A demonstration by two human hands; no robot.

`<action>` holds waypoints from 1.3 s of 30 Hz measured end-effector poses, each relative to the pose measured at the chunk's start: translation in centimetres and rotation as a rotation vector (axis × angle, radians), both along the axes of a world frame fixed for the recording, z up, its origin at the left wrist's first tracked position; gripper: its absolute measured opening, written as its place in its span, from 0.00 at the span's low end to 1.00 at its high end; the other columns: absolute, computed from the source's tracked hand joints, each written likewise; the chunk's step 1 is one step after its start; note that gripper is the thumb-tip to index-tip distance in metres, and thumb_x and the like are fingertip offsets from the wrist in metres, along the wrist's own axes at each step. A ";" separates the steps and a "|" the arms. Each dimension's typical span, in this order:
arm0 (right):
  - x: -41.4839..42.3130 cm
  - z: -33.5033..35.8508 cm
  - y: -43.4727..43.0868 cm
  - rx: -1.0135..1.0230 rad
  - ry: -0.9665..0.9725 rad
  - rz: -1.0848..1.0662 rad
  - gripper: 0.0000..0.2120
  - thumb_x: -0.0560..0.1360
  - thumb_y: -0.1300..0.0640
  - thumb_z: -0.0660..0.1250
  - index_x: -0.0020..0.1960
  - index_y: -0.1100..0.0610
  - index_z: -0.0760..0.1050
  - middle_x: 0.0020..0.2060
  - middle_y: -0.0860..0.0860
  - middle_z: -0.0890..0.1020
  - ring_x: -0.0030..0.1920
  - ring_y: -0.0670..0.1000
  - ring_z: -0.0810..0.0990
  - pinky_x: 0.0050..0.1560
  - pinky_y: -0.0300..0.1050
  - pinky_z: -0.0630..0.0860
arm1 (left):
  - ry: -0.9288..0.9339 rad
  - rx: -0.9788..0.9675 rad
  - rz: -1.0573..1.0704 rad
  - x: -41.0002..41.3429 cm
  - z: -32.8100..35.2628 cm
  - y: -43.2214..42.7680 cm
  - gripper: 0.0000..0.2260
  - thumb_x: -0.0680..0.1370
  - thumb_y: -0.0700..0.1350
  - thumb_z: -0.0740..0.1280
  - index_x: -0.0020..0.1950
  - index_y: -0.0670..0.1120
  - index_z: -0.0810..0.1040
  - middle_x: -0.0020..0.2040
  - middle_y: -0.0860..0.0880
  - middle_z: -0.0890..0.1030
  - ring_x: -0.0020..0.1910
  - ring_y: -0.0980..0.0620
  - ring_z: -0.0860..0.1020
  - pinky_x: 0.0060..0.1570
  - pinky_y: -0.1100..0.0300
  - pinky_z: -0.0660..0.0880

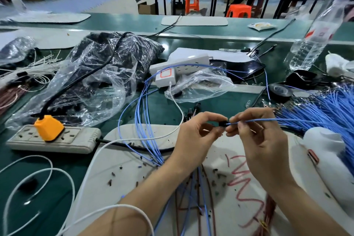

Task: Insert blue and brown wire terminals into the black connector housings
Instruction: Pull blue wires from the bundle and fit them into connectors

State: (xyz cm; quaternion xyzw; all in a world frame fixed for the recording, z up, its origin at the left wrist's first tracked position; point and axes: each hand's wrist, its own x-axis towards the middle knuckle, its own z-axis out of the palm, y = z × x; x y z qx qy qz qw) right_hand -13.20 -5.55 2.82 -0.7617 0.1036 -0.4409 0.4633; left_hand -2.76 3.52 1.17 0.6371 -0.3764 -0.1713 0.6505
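Judging by mid-frame, one blue wire [268, 120] is being fed into a small black housing [222, 123]. The housing is pinched in the left hand [197, 134], the wire is pinched by the right hand [258, 140] just beside it. Whether the tip is seated can't be told. A bunch of blue loops [142, 120] and brown wires [211, 205] is laid lower centre, probably done already, though the ends are hidden. A big pile of loose blue wires [329, 105] is stacked at the right edge, so plenty is likely left.
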 end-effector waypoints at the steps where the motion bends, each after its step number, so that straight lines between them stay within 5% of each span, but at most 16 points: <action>1: 0.0 -0.1 0.0 -0.018 0.004 -0.012 0.14 0.76 0.60 0.61 0.46 0.39 0.72 0.41 0.48 0.80 0.40 0.49 0.84 0.42 0.45 0.80 | -0.012 0.004 -0.001 -0.1 0.0 0.0 0.08 0.74 0.33 0.70 0.51 0.42 0.81 0.40 0.52 0.81 0.36 0.57 0.78 0.39 0.66 0.73; 11: 0.2 -0.4 -0.2 -0.125 0.089 -0.103 0.12 0.74 0.68 0.68 0.45 0.51 0.77 0.41 0.46 0.82 0.39 0.44 0.81 0.40 0.36 0.77 | -0.085 0.010 -0.008 -0.2 0.2 0.1 0.07 0.73 0.36 0.72 0.50 0.45 0.82 0.42 0.52 0.81 0.37 0.59 0.77 0.40 0.61 0.76; 15: 0.4 -0.6 -0.4 -0.028 0.102 -0.057 0.08 0.75 0.65 0.67 0.44 0.53 0.80 0.45 0.46 0.82 0.44 0.47 0.82 0.39 0.41 0.79 | -0.047 -0.010 0.004 -0.1 0.2 0.2 0.09 0.73 0.37 0.72 0.48 0.47 0.76 0.42 0.55 0.81 0.43 0.59 0.80 0.44 0.63 0.75; 22: 0.5 -0.7 -0.5 0.258 0.119 0.085 0.04 0.73 0.56 0.67 0.46 0.53 0.81 0.35 0.50 0.84 0.31 0.47 0.80 0.36 0.36 0.78 | 0.049 -0.031 -0.015 -0.1 0.1 0.2 0.06 0.73 0.36 0.73 0.42 0.43 0.77 0.36 0.47 0.81 0.37 0.53 0.79 0.41 0.56 0.76; 26: 0.6 -0.9 -1.0 0.431 0.055 0.084 0.06 0.75 0.66 0.66 0.45 0.59 0.80 0.36 0.54 0.84 0.32 0.48 0.80 0.36 0.38 0.78 | 0.074 -0.065 -0.017 -0.3 0.2 0.3 0.08 0.71 0.32 0.72 0.44 0.44 0.80 0.38 0.53 0.84 0.40 0.57 0.82 0.43 0.66 0.76; 30: 0.8 -0.5 -1.2 0.669 -0.039 0.143 0.03 0.71 0.61 0.66 0.43 0.59 0.78 0.34 0.52 0.83 0.31 0.47 0.80 0.36 0.37 0.78 | -0.158 -0.089 0.111 -0.4 0.5 0.2 0.07 0.72 0.32 0.71 0.44 0.44 0.81 0.43 0.49 0.84 0.42 0.51 0.82 0.47 0.58 0.79; 35: 0.7 0.6 -3.3 0.957 -0.288 -0.026 0.08 0.77 0.67 0.61 0.45 0.56 0.69 0.29 0.49 0.81 0.28 0.45 0.80 0.33 0.35 0.78 | -0.585 -0.024 0.356 2.5 1.5 1.5 0.10 0.72 0.28 0.68 0.44 0.42 0.83 0.45 0.49 0.83 0.46 0.51 0.80 0.48 0.56 0.78; 39: -0.3 1.2 -5.9 1.137 -0.389 -0.126 0.08 0.79 0.65 0.61 0.44 0.55 0.69 0.30 0.49 0.79 0.28 0.43 0.80 0.33 0.34 0.77 | -0.553 0.119 0.787 6.6 1.9 3.3 0.14 0.74 0.27 0.63 0.47 0.42 0.84 0.47 0.47 0.80 0.49 0.44 0.76 0.51 0.50 0.74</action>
